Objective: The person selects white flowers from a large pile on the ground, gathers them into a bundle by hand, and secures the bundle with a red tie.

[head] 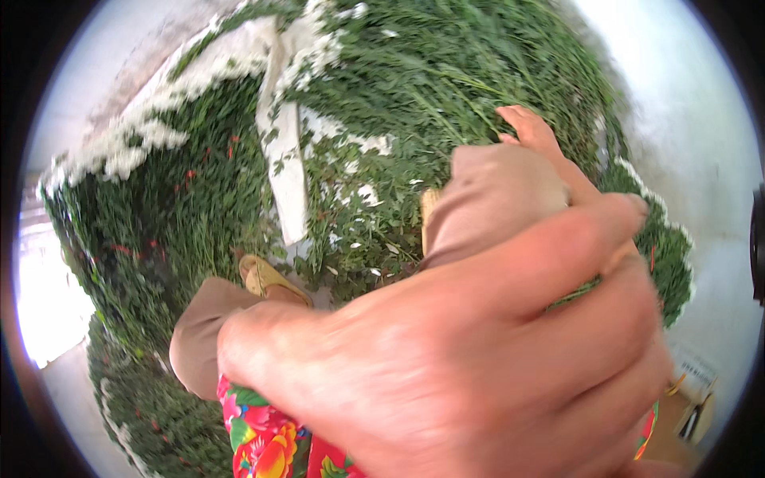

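My left hand (454, 358) is very close to the camera, large and blurred, with curled fingers; a little green shows in a gap between them, but whether they hold stems cannot be told. Beyond it, my right hand (532, 131) reaches to the edge of a big heap of green leafy stems (442, 71), its thumb and fingers apart beside long, thin stems. White flower heads (317, 54) line the heap's upper left. A long white cloth strip (287, 173) hangs down left of centre. My left hand hides much of the lower right.
Bundled stems with white blooms (155, 197) and red ties stand at left, more bundles (663, 251) at right by a pale wall. Loose leaves and petals (358, 239) litter the floor near my yellow slipper (269, 281). A cardboard box (669, 430) sits lower right.
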A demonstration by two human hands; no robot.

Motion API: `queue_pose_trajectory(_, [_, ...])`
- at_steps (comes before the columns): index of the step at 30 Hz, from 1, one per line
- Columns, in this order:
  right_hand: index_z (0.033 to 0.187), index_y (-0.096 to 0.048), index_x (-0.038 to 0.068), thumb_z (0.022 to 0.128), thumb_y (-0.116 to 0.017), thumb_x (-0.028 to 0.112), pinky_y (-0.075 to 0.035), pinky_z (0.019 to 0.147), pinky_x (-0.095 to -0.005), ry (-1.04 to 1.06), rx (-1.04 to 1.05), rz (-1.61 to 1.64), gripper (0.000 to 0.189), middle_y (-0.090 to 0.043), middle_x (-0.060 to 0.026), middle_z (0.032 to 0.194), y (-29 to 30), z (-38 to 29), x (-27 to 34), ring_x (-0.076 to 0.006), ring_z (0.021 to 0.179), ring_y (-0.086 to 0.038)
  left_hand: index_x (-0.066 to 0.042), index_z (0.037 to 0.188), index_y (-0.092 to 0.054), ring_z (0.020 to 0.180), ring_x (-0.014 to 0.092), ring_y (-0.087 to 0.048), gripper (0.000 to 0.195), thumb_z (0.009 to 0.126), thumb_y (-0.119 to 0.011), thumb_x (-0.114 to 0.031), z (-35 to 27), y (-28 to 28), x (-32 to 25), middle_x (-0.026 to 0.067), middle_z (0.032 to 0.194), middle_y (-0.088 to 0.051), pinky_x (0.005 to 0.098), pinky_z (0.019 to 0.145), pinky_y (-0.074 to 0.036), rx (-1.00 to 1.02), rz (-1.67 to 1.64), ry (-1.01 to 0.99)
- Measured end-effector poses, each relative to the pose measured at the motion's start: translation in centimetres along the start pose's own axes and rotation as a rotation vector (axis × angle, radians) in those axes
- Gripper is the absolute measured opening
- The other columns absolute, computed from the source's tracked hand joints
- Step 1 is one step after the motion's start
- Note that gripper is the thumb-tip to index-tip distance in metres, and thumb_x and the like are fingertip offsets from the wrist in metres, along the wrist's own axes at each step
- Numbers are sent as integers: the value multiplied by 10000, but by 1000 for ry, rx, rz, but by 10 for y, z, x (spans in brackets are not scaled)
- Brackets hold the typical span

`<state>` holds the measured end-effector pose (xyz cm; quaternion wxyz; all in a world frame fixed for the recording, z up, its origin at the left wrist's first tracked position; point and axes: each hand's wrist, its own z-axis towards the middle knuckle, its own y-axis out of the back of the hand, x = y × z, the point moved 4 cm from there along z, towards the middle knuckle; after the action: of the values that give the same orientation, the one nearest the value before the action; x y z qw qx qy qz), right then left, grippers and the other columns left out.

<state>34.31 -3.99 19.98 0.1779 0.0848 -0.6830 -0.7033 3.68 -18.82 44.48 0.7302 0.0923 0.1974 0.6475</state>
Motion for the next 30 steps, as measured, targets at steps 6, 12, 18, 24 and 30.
queue_pose_trajectory(6, [1482,-403,54,923,-670,105,-502,972,-499,-37,10,-152,622,-572,-187,1365,-85,111,-21,-417,1222,-555,-41,749,-574,642,212,-553,199,618,-685,-142,-62,-4,101,62,682,-561,375,590,-469,-81,-231,355])
queue_pose_trajectory(12, [1292,-564,60,965,-658,244,-463,924,-497,-92,41,-224,387,-671,-144,1080,-155,150,-46,-355,1070,-604,36,1269,-644,1043,199,-696,303,996,-626,-94,-295,-65,263,143,1129,-730,341,926,-553,-297,-641,1478])
queue_pose_trajectory(18, [987,-642,45,930,-670,128,-523,652,-423,-59,-77,100,105,-641,-121,879,-126,102,53,-296,781,-647,53,1540,-327,1199,313,-653,706,1045,-616,-360,-388,-95,296,211,1393,-605,420,989,-547,-862,-956,1786])
queue_pose_trajectory(24, [1117,-649,9,903,-751,187,-576,830,-427,-166,127,363,297,-656,-187,1075,-173,76,80,-357,977,-674,1,1549,-288,1081,256,-675,669,1036,-618,-276,-455,-120,303,162,1315,-619,467,915,-562,-1362,-775,2058])
queue_pose_trajectory(30, [1318,-532,57,922,-722,234,-536,724,-514,-492,264,42,473,-709,-216,880,-198,110,20,-452,776,-669,-19,1339,-484,895,264,-669,304,1102,-450,-206,-444,-119,301,140,1088,-645,451,779,-603,-1357,-958,2073])
